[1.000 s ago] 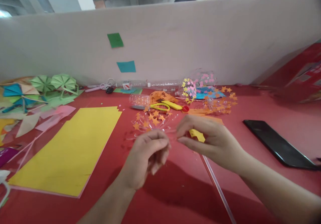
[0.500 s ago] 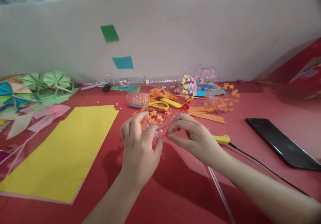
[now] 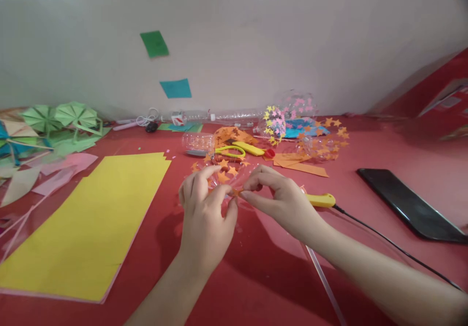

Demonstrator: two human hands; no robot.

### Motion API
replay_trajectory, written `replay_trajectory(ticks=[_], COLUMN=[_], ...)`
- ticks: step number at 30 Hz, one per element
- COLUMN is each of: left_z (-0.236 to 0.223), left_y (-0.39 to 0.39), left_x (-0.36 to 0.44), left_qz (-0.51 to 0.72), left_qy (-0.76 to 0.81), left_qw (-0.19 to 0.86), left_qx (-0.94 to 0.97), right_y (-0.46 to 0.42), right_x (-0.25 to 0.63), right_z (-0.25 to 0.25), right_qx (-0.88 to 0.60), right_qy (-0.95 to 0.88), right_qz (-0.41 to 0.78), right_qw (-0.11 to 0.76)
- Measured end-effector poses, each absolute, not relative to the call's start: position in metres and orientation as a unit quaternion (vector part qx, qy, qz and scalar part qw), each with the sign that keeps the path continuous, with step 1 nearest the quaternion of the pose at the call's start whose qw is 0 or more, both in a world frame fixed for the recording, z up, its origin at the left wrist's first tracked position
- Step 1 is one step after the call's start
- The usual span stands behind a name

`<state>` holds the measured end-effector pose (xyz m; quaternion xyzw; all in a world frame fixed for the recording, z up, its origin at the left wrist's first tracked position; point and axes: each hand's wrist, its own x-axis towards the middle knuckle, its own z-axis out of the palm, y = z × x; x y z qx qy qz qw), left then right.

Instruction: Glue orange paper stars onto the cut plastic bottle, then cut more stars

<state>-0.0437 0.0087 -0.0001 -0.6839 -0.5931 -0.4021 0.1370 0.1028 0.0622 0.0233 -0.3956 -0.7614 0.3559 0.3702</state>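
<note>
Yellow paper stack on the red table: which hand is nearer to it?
Left. The left hand is to the right of the yellow paper stack, apart from it; the right hand is farther right, beyond the left.

Carries, across a red tabletop (image 3: 270, 287), a yellow-topped paper stack (image 3: 91, 219) at left, orange-starred clear plastic (image 3: 233, 171) mid-table, orange strips (image 3: 305, 168), a yellow-handled corded tool (image 3: 321, 200), and a black phone (image 3: 409, 204) at right.

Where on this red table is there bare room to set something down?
Bare tabletop shows between the yellow paper and the left hand, and between the black phone and the pale wall. It is crowded along the wall's foot, with clear bottles, and mid-table, with orange stars and orange strips.
</note>
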Motion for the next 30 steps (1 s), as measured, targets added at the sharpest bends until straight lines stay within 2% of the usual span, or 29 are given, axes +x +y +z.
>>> replay_trajectory(ticks=[15, 21, 25, 30], left_z=[-0.005, -0.005, -0.004, -0.003], left_y=[0.010, 0.010, 0.010, 0.009], left_x=[-0.043, -0.043, -0.044, -0.043], left_qz=[-0.435, -0.441, -0.442, -0.444], left_qy=[-0.596, -0.605, -0.612, -0.619], left_qw=[0.072, 0.057, 0.051, 0.042], left_qx=[-0.671, -0.660, -0.654, -0.647], right_y=[0.064, 0.061, 0.059, 0.059], right_x=[0.104, 0.105, 0.106, 0.108], right_z=[0.019, 0.015, 0.014, 0.013], right_qx=[-0.386, -0.298, -0.252, -0.234], right_qy=[-0.784, -0.829, -0.859, -0.866], right_qz=[0.312, 0.164, 0.073, 0.032], right_qw=[0.374, 0.443, 0.440, 0.440])
